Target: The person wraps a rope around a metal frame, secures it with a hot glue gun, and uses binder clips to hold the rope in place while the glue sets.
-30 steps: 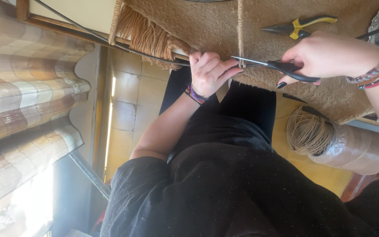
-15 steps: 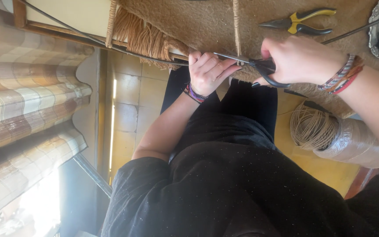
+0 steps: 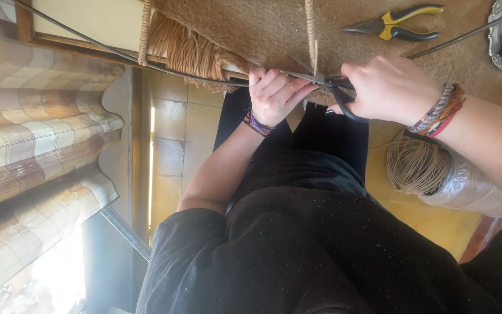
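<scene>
Scissors (image 3: pixel 321 81) sit in the right hand (image 3: pixel 387 87), fingers through the black handles, blades parted around a wrapped cord strand (image 3: pixel 309 35) just beyond the grip. The left hand (image 3: pixel 274 93) pinches that strand beside the blades. Cutting looks to be under way; closing the blades calls for keeping the strand taut.

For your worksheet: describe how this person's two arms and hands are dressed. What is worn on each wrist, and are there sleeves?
Both forearms are bare; a black short sleeve ends above the elbow. The left hand has a purple and dark braided bracelet at its wrist. The right hand has several stacked woven bracelets in red, orange and pale colours. No gloves or rings are visible.
</scene>
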